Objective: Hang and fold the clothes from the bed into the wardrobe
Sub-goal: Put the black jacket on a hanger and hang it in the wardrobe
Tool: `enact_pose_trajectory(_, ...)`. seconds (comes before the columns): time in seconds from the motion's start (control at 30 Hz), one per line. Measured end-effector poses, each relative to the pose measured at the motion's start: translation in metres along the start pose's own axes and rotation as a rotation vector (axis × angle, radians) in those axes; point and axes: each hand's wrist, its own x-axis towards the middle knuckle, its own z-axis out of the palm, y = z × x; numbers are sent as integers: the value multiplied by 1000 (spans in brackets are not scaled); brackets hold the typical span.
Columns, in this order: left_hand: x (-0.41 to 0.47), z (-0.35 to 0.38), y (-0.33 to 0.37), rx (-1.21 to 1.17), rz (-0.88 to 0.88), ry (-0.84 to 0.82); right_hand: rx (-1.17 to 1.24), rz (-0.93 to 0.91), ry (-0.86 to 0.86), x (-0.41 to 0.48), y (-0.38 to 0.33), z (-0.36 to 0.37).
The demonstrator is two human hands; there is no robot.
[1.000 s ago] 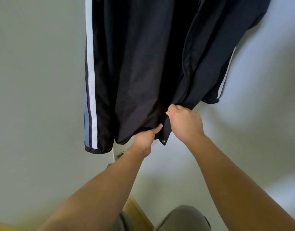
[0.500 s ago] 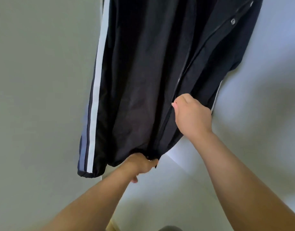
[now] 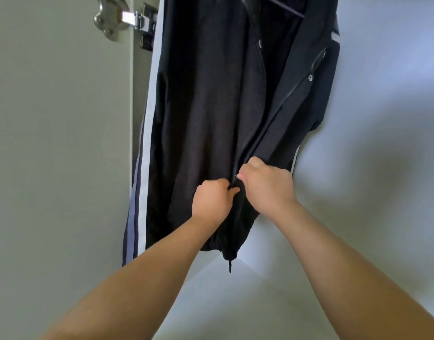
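- Hanging inside the wardrobe, the jacket [image 3: 206, 119] is near-black, of thin smooth cloth with a faint sheen and soft creases running down its front.
- A white stripe [image 3: 147, 133] with a blue-grey band beside it runs down the sleeve at the jacket's left edge as seen. Its lower end passes behind the left forearm.
- Fine zip [image 3: 261, 57] teeth line both front edges. Above the hands the fronts lie apart, and below them they seem joined.
- A small round metal snap [image 3: 310, 78] sits on the jacket's far front flap, and a thin dark cord [image 3: 230, 265] dangles from the hem.
- The left hand [image 3: 212, 203] grips a fold of the jacket's cloth just beside the zip line, fingers curled in and thumb lying along the fabric.
- The right hand [image 3: 267, 186] is curled tight at the zip line, fingertips pinching the jacket there. The knuckles hide whether the puller or only cloth sits between them.
- Both hands nearly touch, low on the jacket's front, above the hem.
- A dark hanger [image 3: 284, 7] shows only as a short bar at the jacket's collar. Its hook and the rail are cut off at the top.
- Left of the jacket, a shiny metal hinge [image 3: 127, 18] meets a flat, pale grey-green door [image 3: 51, 143]. The hinge's upper part is cut off.
- Right of and below the jacket, a smooth pale panel [image 3: 383, 168] is blurred, and its seams are hard to trace.
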Motion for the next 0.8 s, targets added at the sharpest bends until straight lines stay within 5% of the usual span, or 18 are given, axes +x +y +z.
enact_pose_trajectory(0.13,1,-6,-2,-3,-45,-27,-14,223,233,55,48,-65)
enact_pose_trajectory(0.5,84,-82,79,-60,152,104,-90,19,196,86,58,-111)
enact_pose_trajectory(0.67,86,-79,70,-68,98,53,-47,256,437,139,110,-168)
enact_pose_trajectory(0.8,96,-88,87,38,95,9,-77,161,462,152,107,-170)
